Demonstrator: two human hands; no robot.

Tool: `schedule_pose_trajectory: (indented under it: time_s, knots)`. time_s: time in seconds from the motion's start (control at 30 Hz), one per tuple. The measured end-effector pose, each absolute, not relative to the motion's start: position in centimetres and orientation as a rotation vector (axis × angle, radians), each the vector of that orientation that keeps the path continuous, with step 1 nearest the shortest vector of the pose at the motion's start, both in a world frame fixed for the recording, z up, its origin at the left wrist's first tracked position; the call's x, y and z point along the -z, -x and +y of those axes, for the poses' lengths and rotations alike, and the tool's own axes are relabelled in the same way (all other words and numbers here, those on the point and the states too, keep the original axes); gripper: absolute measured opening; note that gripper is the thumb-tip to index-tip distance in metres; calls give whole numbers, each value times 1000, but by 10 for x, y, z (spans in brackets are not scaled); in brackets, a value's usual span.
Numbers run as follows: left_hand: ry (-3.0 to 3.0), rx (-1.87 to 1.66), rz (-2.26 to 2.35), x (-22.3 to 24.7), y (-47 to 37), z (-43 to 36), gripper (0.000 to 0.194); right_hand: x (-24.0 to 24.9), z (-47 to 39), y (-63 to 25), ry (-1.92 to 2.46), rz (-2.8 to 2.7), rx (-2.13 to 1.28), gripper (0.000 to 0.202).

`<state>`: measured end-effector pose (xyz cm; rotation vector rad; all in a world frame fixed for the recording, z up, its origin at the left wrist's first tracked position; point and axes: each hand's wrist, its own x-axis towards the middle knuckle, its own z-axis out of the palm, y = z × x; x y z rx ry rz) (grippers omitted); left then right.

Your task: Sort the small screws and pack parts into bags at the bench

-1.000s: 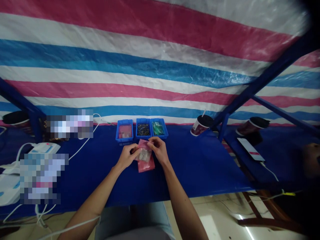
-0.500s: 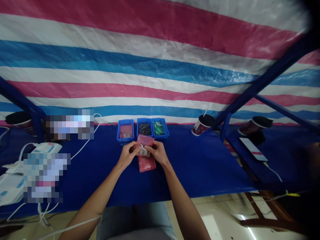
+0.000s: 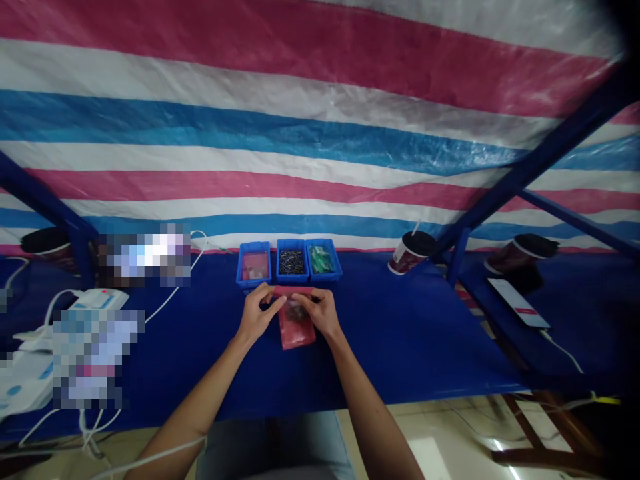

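Observation:
Between my hands is a pink translucent plastic bag (image 3: 298, 333), its upper edge pinched at both corners. My left hand (image 3: 259, 312) grips its left side with thumb and fingers; my right hand (image 3: 321, 310) grips the right side. Something small and dark shows through the bag near the thumbs, too blurred to name. Just beyond my hands stand three blue bins in a row. The left bin (image 3: 240, 273) holds pink bags with small pale items, the middle bin (image 3: 292, 275) dark screw-like pieces, and the right bin (image 3: 327, 275) green packets.
A lidded cup (image 3: 413, 253) with a straw stands at the right back by the blue frame. White power strips (image 3: 25, 380) and cables lie at the left. On the neighbouring table rests a phone (image 3: 517, 303) beside another cup (image 3: 520, 253).
The bag's top edge has come down towards me and is now stretched between my hands. The pale item seen at my fingertips before now appears as a darker shape within the bag.

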<state>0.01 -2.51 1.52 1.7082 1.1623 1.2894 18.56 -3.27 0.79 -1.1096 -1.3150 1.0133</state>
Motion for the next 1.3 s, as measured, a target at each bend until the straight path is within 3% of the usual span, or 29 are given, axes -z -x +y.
schedule_pose_trajectory:
  time_s: [0.23,0.37,0.53,0.77,0.97,1.3]
  knots:
    - [-1326,-1303,1028,-18,-5,-30,43,-8,-33,-190,972,-1337,-992,30]
    - [-1177,-1336,930,-11,-2,-25,38,-9,-32,-191,939,-1380,-977,28]
    - [-1233,-1123,947,-7,-1,-22,36,-10,-31,-190,904,-1452,-1040,28]
    - [-1301,-1123,965,-11,-1,-23,32,-10,-28,-188,973,-1173,-1247,51]
    - [-1333,-1099,947,-13,-2,-27,34,-12,-30,-183,968,-1204,-1310,32]
    - [-1416,-1200,1065,-6,0,-21,32,-16,-32,-177,954,-1255,-1285,33]
